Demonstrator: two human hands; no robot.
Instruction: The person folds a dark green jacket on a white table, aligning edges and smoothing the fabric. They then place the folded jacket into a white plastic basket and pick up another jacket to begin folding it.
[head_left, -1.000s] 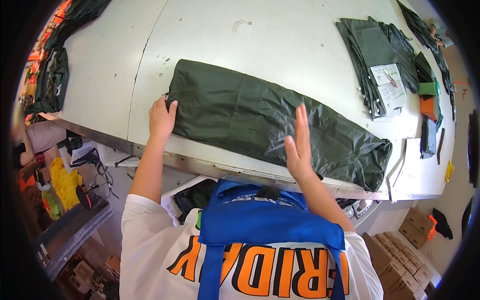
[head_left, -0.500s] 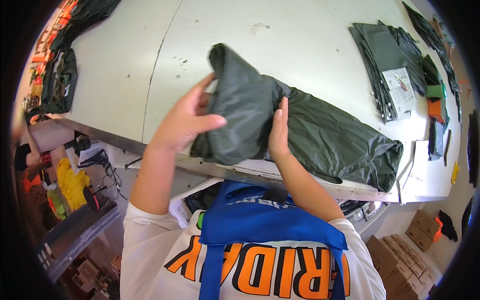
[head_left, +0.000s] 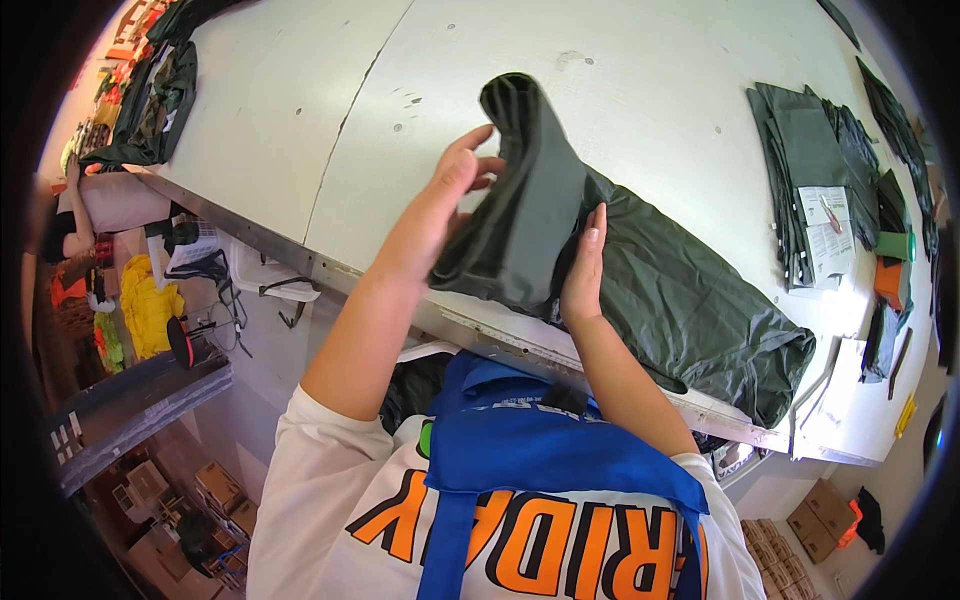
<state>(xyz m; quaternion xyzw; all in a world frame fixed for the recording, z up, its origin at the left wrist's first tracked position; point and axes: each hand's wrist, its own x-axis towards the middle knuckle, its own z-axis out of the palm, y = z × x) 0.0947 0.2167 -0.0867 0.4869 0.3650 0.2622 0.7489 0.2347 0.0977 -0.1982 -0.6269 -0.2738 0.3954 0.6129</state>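
Observation:
A dark green piece of thin, shiny coated fabric [head_left: 690, 300] lies along the near edge of the white table, wrinkled toward its right end. Its left end is folded over into a raised, layered flap [head_left: 525, 190]. My left hand [head_left: 445, 205] is at the left side of this flap with its fingers apart; whether they touch it I cannot tell. Against the flap's right side, at the fold, my right hand [head_left: 583, 270] stands on edge with its fingers stretched out. What kind of article the fabric is does not show.
On the right of the table [head_left: 400, 120] lie stacked dark green sheets [head_left: 785, 180], a printed paper [head_left: 826, 230] and a green roll [head_left: 895, 246]. Dark garments [head_left: 155, 110] are heaped at the far left. Beyond the left edge, another person's arm [head_left: 78, 210] shows near yellow cloth [head_left: 148, 305].
The fabric's left end has been turned up into a steeper, narrower flap. My left hand has gone from gripping its edge to spread fingers beside it. The view has shifted somewhat.

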